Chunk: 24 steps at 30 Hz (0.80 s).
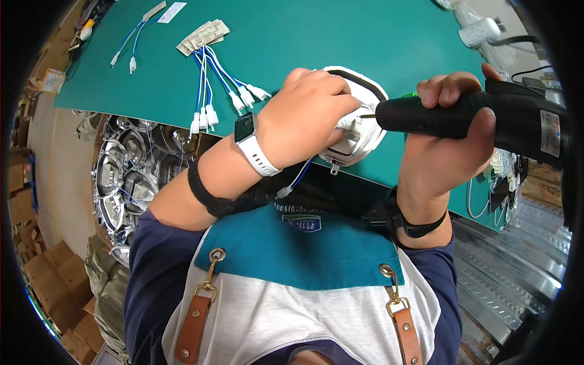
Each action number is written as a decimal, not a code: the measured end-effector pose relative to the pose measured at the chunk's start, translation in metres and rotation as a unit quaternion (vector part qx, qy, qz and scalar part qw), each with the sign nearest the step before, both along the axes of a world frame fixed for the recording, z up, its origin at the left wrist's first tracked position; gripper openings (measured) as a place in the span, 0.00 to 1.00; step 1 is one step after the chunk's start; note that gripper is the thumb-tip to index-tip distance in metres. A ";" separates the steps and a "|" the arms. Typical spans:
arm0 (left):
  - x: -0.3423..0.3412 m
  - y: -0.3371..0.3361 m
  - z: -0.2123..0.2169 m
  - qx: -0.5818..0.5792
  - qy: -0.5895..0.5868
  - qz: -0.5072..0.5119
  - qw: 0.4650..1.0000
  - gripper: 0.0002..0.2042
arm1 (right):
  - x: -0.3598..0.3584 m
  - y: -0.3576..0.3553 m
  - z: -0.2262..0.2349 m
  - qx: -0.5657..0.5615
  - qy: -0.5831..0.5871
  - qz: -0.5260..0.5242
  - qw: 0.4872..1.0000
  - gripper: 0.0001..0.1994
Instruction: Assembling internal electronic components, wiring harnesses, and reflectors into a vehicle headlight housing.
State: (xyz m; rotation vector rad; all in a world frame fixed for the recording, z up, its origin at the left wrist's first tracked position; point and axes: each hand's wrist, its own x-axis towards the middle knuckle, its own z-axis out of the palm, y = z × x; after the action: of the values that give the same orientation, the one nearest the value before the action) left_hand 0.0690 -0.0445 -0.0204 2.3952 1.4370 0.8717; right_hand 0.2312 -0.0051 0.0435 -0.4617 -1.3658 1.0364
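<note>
My left hand is closed over a white rounded housing with a dark seal along its rim. Its fingertips reach inside, so what they press there is hidden. My right hand grips a black electric screwdriver, held level. The thin bit points left into the housing, close to my left fingertips; whether it touches a screw is too small to tell. Below my left wrist hangs a blue and white wire with a white plug. Several pale flat strips with wires and white plugs lie beyond my left hand.
The green table bears another wired strip at far left and a white bottle at far right. Silvery shells fill a container left of me. Cardboard lies lower left. Metal strips are stacked at right.
</note>
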 end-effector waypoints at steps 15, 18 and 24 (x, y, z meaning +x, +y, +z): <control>0.000 0.001 -0.004 0.003 -0.035 0.002 0.999 0.15 | -0.011 0.009 -0.012 0.059 0.033 0.047 0.997 0.22; -0.001 0.000 -0.005 0.003 -0.055 0.000 0.998 0.15 | -0.016 0.008 -0.009 0.074 -0.025 0.062 0.995 0.22; 0.001 0.001 -0.004 -0.014 -0.076 -0.004 0.997 0.15 | -0.014 0.019 -0.007 0.046 -0.087 0.071 0.993 0.23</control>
State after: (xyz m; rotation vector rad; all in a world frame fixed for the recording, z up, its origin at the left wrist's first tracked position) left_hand 0.0700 -0.0435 -0.0244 2.2595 1.3710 1.0016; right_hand 0.2168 0.0143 0.0364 -0.3978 -1.6132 1.0638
